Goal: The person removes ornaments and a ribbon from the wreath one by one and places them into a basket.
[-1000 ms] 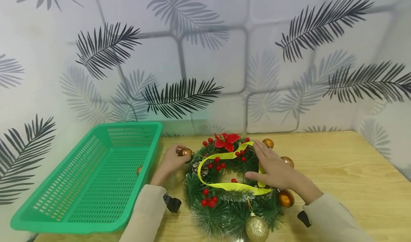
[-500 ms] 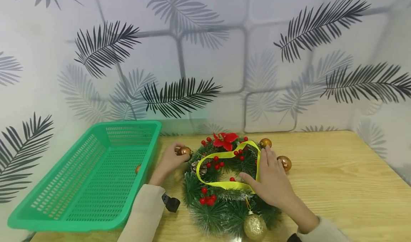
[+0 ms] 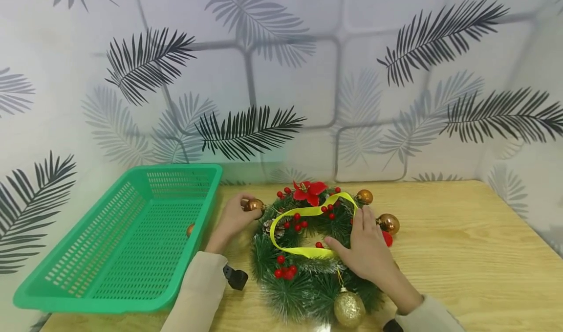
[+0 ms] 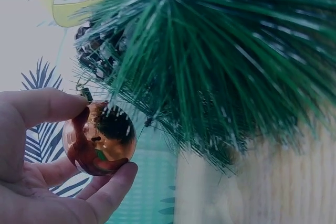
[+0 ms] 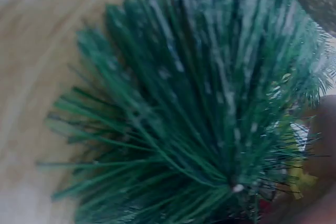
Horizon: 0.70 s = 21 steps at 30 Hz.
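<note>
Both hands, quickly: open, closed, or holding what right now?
Left hand: holding a copper ball.
Right hand: open, over the right side of the wreath, gripping nothing visible.

A pale wood-grain desk [image 3: 457, 254] with a green basket [image 3: 101, 304] and a pine-needle wreath [image 3: 288, 293] on it
The yellowish top is finely streaked, and I can follow its back edge to a rounded far right corner. On the left the basket sits upright, slotted sides and all, its near left corner poking out past the desk's edge. The wreath lies flat a little to its right, wood showing through the ring. An orange bauble [image 3: 364, 196] and a copper bauble [image 3: 390, 223] sit at its right rim, a glittery gold bauble [image 3: 349, 310] at its near side; whether these three touch the wood, I can't make out
</note>
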Tool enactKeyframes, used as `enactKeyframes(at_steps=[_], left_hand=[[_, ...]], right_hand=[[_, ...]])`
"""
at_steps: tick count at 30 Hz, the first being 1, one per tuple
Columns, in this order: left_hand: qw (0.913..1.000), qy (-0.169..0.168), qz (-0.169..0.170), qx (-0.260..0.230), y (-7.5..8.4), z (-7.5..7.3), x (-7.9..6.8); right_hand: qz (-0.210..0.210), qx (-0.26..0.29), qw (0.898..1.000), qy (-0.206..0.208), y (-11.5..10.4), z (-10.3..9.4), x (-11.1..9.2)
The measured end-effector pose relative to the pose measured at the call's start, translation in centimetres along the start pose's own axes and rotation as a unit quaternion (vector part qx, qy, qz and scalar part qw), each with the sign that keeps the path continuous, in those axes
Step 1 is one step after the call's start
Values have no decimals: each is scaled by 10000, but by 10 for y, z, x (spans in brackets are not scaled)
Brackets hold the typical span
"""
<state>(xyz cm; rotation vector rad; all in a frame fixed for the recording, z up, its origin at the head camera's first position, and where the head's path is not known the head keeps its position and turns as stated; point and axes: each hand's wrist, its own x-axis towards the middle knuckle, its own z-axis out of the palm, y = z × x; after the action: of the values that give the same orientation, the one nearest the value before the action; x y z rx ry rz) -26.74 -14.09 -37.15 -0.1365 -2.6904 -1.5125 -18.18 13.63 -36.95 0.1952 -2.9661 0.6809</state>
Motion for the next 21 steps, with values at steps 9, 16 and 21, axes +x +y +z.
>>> enactKeyframes(at_steps=[9, 16, 21], left_hand=[[9990, 255, 368, 63, 4, 0, 0], [9986, 332, 416, 77, 7, 0, -3], [9983, 316, 492, 83, 11, -1, -4]], right_hand=[[-133, -165, 9997, -93, 3, 7, 3], [-369, -281, 9989, -5, 6, 9, 4], [-490, -342, 9982, 14, 10, 9, 7]])
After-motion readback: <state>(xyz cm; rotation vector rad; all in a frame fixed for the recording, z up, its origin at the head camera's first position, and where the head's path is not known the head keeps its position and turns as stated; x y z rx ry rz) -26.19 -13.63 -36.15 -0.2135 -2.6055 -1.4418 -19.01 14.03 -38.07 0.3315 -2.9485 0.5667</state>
